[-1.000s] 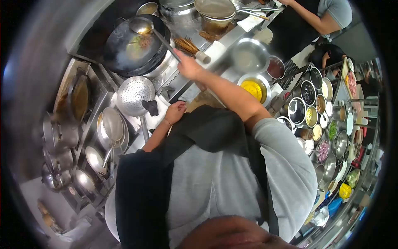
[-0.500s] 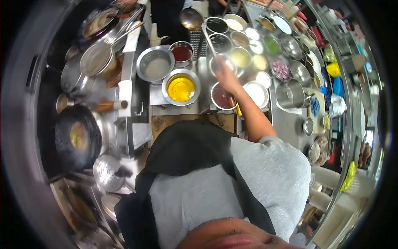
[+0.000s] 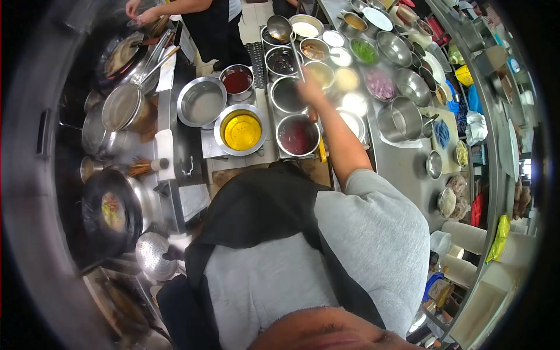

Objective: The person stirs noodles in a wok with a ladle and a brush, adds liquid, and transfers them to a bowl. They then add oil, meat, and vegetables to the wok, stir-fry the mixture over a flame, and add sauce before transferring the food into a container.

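My right hand [image 3: 310,92] is stretched forward over the pots, its fingers wrapped round the handle of a metal ladle [image 3: 280,28]. The handle's brown end pokes out below the hand. At the far end, the ladle's bowl hangs over the rearmost pot of dark liquid [image 3: 272,38]. Closer in stand a pot of dark sauce [image 3: 281,60], a pot with dark contents [image 3: 289,94] and a pot of red sauce [image 3: 298,135]. Beside the hand, a pot of pale yellow contents [image 3: 319,74] is partly covered. My left hand is out of sight.
To the left, a wok [image 3: 112,210] with food sits on the stove. A pan of yellow oil [image 3: 242,130] and a basin of cloudy liquid [image 3: 202,102] stand between stove and pots. A co-worker's hands [image 3: 143,14] work at the upper left. Steel bowls [image 3: 394,49] line the right counter.
The ladle's bowl has moved from beside the rear pot to over it, in my right hand. The view has shifted, and the co-worker's hands now show at the upper left.
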The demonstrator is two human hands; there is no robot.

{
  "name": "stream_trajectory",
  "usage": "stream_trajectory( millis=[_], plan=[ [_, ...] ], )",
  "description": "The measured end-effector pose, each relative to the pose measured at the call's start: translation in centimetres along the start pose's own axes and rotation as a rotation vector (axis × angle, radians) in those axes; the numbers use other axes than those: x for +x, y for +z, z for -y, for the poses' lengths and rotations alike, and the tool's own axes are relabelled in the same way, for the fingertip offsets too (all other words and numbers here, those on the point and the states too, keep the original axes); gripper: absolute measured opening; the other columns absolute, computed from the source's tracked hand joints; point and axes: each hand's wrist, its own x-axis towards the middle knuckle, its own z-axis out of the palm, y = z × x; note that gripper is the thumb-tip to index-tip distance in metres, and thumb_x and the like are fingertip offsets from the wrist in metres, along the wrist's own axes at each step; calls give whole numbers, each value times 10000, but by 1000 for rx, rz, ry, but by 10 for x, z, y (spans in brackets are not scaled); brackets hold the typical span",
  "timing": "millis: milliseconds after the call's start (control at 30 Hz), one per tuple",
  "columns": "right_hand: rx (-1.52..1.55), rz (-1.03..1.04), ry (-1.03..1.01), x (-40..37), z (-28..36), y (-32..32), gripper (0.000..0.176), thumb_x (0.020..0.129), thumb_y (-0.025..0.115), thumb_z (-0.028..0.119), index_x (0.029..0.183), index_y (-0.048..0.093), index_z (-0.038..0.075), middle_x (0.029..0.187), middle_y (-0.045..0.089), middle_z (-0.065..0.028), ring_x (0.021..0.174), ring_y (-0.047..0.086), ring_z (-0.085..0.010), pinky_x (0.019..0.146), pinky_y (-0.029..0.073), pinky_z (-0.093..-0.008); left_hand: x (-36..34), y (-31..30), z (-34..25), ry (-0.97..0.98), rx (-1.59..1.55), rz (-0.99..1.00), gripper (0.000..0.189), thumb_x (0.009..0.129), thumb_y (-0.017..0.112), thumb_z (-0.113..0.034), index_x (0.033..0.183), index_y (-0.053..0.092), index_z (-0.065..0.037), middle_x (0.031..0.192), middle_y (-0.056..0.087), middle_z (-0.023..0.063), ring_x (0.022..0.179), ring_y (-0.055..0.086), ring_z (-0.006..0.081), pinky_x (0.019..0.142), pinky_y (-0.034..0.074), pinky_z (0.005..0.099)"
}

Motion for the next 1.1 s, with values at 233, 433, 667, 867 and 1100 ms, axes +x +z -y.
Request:
stream_trajectory(
  millis=[233,433,667,867,1100],
  plan=[
    [178,104,158,-17,19,-14,689,957,593,140,1610,373,109,1106,703,-204,796,715,-258,674,594,-395,-6,-1,-3,-15,11,-1,331,962,622,-357,1003,705,-38,984,724,240,905,712,391,793,552,496],
    [633,80,227,-15,18,-18,709,951,618,28,1613,395,150,762,615,-80,512,539,-160,451,453,-340,-6,8,13,-38,40,3,346,956,616,-375,978,703,-41,979,721,242,903,709,398,793,548,512],
    [770,342,159,-65,81,-30,720,960,585,11,1626,361,167,694,497,27,512,458,-87,424,362,-256,-15,22,74,10,135,-67,364,949,610,-397,948,701,-44,973,717,244,902,705,406,793,543,529],
    [752,808,-45,-132,188,35,692,986,544,14,1637,342,130,706,524,37,447,417,-61,384,328,-227,-12,1,25,119,57,-252,324,941,650,-335,1044,734,-39,943,743,194,779,733,339,810,581,440],
    [254,967,-639,-202,333,221,664,973,593,72,1608,402,114,1210,701,-141,839,691,-211,711,553,-352,-21,-62,-52,119,-522,-186,304,973,707,-244,1155,720,-1,938,760,115,819,734,171,759,585,322]
  ],
)
